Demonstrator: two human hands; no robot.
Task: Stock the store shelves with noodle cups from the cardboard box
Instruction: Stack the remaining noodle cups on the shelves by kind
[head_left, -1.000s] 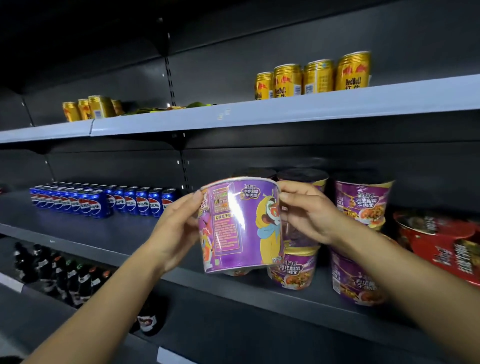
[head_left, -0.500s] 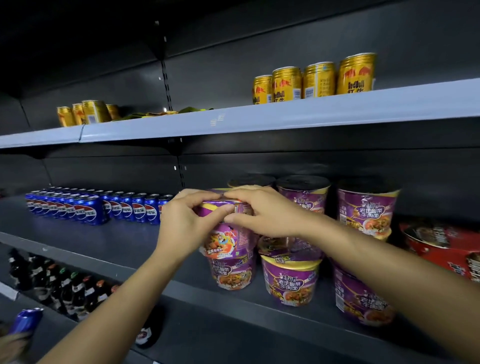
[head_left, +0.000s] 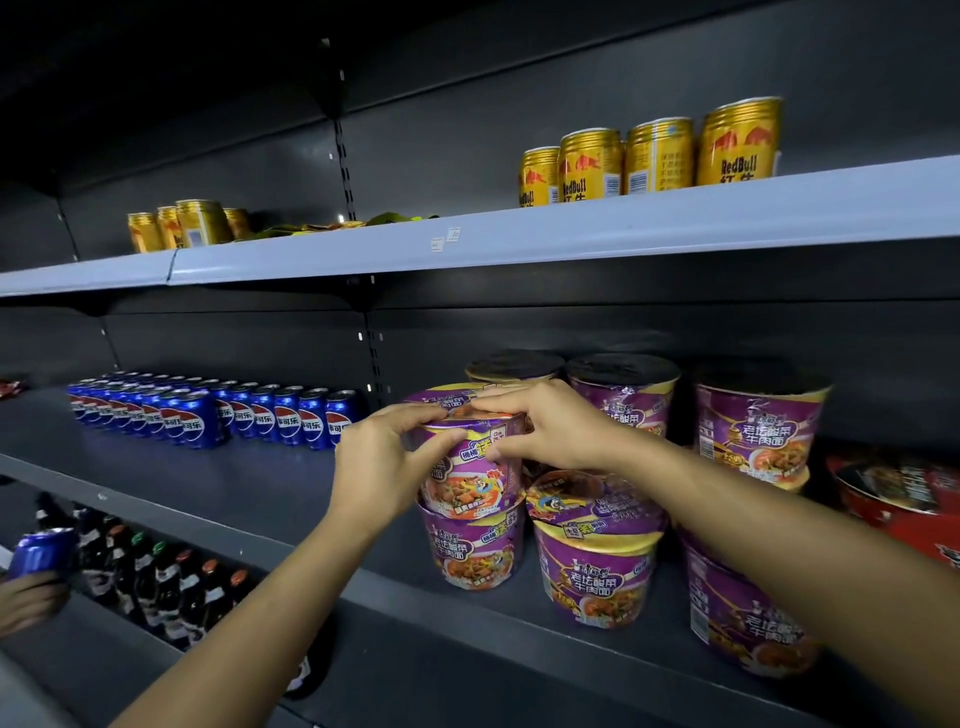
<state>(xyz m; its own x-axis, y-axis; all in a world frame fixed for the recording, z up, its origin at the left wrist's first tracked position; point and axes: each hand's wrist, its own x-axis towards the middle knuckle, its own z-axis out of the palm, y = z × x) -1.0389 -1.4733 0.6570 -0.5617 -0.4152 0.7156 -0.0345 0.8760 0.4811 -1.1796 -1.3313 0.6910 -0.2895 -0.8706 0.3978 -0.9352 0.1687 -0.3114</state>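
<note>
A purple noodle cup stands upright on top of another purple cup on the dark middle shelf. My left hand grips its left side and rim. Over its top right edge lies my right hand, fingers on the lid. More purple noodle cups are stacked two high to the right and behind. The cardboard box is out of view.
Blue Pepsi cans fill the shelf's left part. Gold Red Bull cans stand on the pale upper shelf. Red noodle bowls sit far right. Dark bottles line the lower shelf. Another person's hand holds a blue can at bottom left.
The cup was held sideways in front of the shelf, then turned upright and set on top of the lower cup. Both hands stay on it. Another hand with a can appeared at the left.
</note>
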